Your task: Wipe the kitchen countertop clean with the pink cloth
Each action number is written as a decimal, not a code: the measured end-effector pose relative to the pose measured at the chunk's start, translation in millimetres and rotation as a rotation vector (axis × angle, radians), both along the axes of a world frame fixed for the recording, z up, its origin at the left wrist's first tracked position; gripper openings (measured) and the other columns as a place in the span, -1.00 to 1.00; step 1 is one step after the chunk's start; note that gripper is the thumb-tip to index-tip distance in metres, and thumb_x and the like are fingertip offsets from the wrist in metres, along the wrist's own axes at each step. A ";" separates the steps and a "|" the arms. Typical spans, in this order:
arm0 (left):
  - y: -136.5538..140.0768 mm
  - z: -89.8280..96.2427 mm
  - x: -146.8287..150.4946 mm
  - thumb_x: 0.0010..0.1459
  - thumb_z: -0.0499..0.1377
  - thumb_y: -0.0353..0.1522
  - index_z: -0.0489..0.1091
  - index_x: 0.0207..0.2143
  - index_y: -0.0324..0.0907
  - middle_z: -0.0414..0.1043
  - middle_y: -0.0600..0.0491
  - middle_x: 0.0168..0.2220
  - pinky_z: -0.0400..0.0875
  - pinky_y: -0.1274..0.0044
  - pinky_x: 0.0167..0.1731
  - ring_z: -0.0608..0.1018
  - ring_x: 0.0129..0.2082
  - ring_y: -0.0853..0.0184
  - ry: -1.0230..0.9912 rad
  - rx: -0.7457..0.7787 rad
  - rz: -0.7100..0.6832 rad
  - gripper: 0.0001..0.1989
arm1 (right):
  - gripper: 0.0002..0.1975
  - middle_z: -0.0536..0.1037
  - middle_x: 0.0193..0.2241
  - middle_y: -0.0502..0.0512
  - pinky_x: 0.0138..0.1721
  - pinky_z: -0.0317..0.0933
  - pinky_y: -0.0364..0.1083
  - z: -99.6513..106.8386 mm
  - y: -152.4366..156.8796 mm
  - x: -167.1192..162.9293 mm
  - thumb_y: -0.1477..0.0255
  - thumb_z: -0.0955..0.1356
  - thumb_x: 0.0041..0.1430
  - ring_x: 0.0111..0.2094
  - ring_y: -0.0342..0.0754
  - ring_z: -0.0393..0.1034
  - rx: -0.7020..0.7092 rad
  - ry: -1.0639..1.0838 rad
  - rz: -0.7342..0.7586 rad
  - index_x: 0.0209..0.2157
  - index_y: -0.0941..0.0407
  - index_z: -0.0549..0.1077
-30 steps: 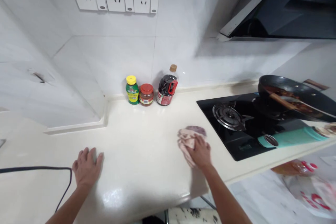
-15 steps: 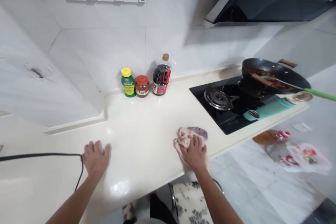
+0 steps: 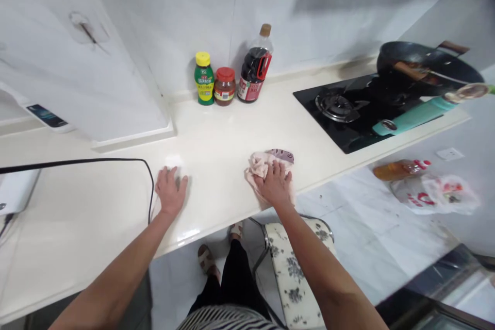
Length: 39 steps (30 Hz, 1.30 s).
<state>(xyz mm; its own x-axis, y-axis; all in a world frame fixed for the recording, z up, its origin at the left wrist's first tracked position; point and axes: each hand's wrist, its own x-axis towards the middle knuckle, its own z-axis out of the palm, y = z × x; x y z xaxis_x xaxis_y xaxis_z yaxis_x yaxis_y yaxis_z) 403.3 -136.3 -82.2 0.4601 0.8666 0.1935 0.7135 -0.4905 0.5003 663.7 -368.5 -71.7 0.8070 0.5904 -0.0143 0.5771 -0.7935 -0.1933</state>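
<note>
The pink cloth (image 3: 262, 164) lies crumpled on the tabletop (image 3: 216, 160), to the left of the black stove (image 3: 353, 138) and near the front edge; its purple patch (image 3: 282, 154) carries some dark marks which I cannot read. The right hand (image 3: 275, 185) rests flat upon this cloth, its fingers stretched and a little apart. Farther left of the stove, the left hand (image 3: 170, 192) stays on the bare surface, holding nothing, with the thumb wide from the fingers.

Behind and left of the stove stand three containers: a yellow-capped green bottle (image 3: 204, 81), a red-lidded jar (image 3: 225, 87) and a dark bottle (image 3: 253, 72) with red handle. The green bottle's label shows characters, too small for reading; the jar's bears a white panel, and the dark bottle's is red and white. On the floor below the stove, a plastic bag (image 3: 419, 193) has red print, blurred.
</note>
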 end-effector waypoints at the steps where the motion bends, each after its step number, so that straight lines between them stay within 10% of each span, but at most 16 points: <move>1: -10.2 -0.9 -8.9 0.34 0.00 -0.05 0.29 0.24 -0.13 0.19 -0.23 0.36 0.08 0.06 0.36 0.17 0.41 0.02 -0.010 -0.003 -0.040 -0.45 | -0.26 0.03 0.45 0.40 0.36 -0.30 0.42 1.1 6.5 -13.0 0.07 0.17 0.35 0.46 0.33 -0.22 -0.004 0.007 0.025 0.38 0.24 0.15; 9: -76.4 33.0 -52.6 0.34 0.10 -0.17 0.14 0.33 -0.04 0.02 -0.20 0.44 0.16 0.11 0.35 0.11 0.45 0.04 -0.130 0.141 -0.480 -0.45 | -0.28 -0.12 0.49 0.32 0.36 -0.43 0.45 17.6 68.2 -144.9 0.08 0.22 0.37 0.48 0.34 -0.36 0.045 0.302 0.416 0.44 0.09 0.06; 13: -81.7 47.1 -52.5 0.36 0.06 -0.15 0.12 0.37 -0.03 0.04 -0.20 0.45 0.18 0.09 0.31 0.12 0.45 -0.01 0.005 0.129 -0.560 -0.43 | -0.32 -0.08 0.49 0.19 0.37 -0.09 0.25 17.2 59.1 -126.7 0.17 0.23 0.37 0.46 0.11 -0.15 0.323 0.468 0.605 0.44 -0.01 0.02; 16: -83.3 47.3 -51.7 0.33 0.06 -0.08 0.17 0.35 -0.04 0.21 -0.20 0.38 0.18 0.01 0.27 0.23 0.39 -0.08 0.200 0.041 -0.579 -0.40 | -0.41 0.06 0.44 0.25 0.32 0.06 0.17 6.5 29.8 -69.4 0.17 0.22 0.37 0.41 0.10 -0.01 0.459 0.324 0.395 0.36 0.04 0.21; 21: -84.2 46.4 -47.1 0.31 0.08 -0.06 0.21 0.34 -0.08 0.28 -0.20 0.33 0.10 -0.01 0.30 0.27 0.36 -0.07 0.298 0.012 -0.542 -0.38 | -0.52 0.19 0.37 0.37 0.30 -0.02 0.33 -23.1 -14.9 -9.4 0.25 0.17 0.39 0.40 0.24 -0.01 0.182 -0.017 -0.049 0.23 0.11 0.37; 35: -82.3 46.4 -43.5 0.25 0.15 -0.08 0.49 0.02 -0.13 0.26 -0.25 0.32 0.08 -0.04 0.31 0.21 0.39 -0.10 0.249 0.013 -0.477 -0.58 | -0.50 0.26 0.34 0.34 0.28 -0.04 0.24 -46.1 -16.2 -18.8 0.29 0.14 0.37 0.37 0.21 0.03 0.127 -0.225 -0.059 0.22 0.13 0.37; 39: -83.4 45.3 -19.9 0.20 0.20 -0.04 0.35 0.22 -0.08 -0.01 -0.21 0.47 -0.04 -0.06 0.35 -0.03 0.48 -0.13 0.236 0.039 -0.512 -0.40 | -0.50 0.27 0.33 0.33 0.27 -0.02 0.23 -44.9 -15.2 -21.1 0.30 0.14 0.36 0.37 0.19 0.05 0.120 -0.238 -0.064 0.22 0.13 0.38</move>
